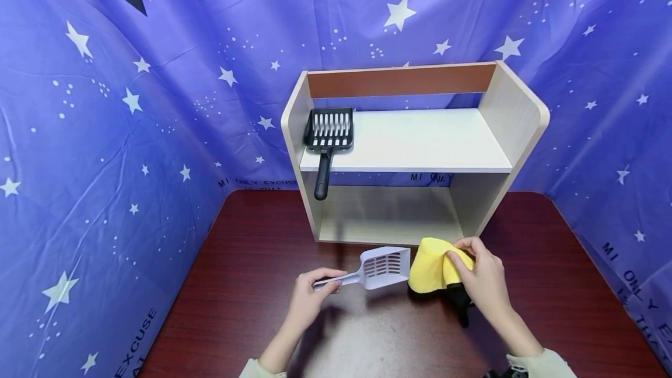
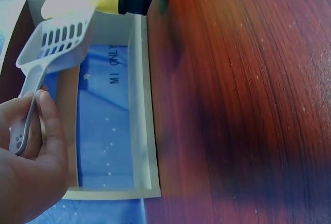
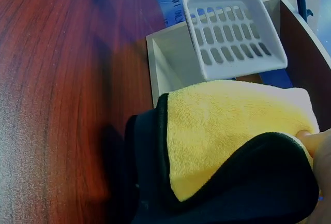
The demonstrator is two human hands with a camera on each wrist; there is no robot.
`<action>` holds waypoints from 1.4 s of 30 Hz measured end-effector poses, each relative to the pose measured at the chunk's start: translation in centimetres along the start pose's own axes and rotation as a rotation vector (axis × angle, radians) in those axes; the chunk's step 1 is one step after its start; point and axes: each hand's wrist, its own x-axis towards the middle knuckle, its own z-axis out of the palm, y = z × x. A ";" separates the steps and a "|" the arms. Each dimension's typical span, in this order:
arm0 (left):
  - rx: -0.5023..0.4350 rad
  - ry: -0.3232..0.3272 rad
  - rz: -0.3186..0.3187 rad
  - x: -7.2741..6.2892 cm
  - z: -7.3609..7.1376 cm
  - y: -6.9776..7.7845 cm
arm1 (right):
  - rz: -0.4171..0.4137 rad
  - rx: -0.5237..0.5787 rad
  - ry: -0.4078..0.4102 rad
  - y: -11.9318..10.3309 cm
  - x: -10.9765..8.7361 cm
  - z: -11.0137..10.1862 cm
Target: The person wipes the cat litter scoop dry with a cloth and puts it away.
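Cloth, soft and yellow with a dark edge, is pinched in the right hand. The left hand holds a pale slotted scoop by its handle, up over the table, and the scoop's wide front end is just beside the cloth. I can't tell if the two touch. The step in hand looks like wiping the scoop. The next move seems to call for the left hand to hold firm and the right hand to press the cloth on the slots, gently, so nothing tips. The table is dark red wood with a shiny patch near the front. A small shelf stands at the back, and a black scoop lies on its upper board at the left, its handle poking past the front edge. Blue curtains with white stars hang behind and at both sides.
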 end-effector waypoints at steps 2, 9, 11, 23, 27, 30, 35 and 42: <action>-0.010 -0.010 0.014 0.0 -0.3 -0.1 | 0.005 0.008 -0.006 0.1 0.1 -0.2; -0.023 -0.079 0.096 0.0 -0.7 -0.4 | -0.005 0.058 -0.073 -0.2 0.2 -0.2; -0.027 -0.101 0.117 0.0 -0.6 -0.4 | -0.016 0.077 -0.100 -0.5 0.2 -0.1; 0.039 -0.155 0.154 0.0 0.5 -0.5 | -0.062 0.201 -0.241 -2.5 -0.1 0.6; 0.076 -0.161 0.149 0.1 0.7 -0.6 | -0.073 0.235 -0.315 -3.1 0.0 0.7; 0.085 -0.167 0.143 0.1 0.9 -0.5 | -0.080 0.282 -0.384 -3.3 0.0 0.7; 0.097 -0.168 0.145 0.1 1.0 -0.3 | -0.112 0.341 -0.481 -3.4 0.1 0.6; 0.083 -0.171 0.137 0.1 1.1 -0.6 | -0.180 0.353 -0.589 -3.3 0.0 0.5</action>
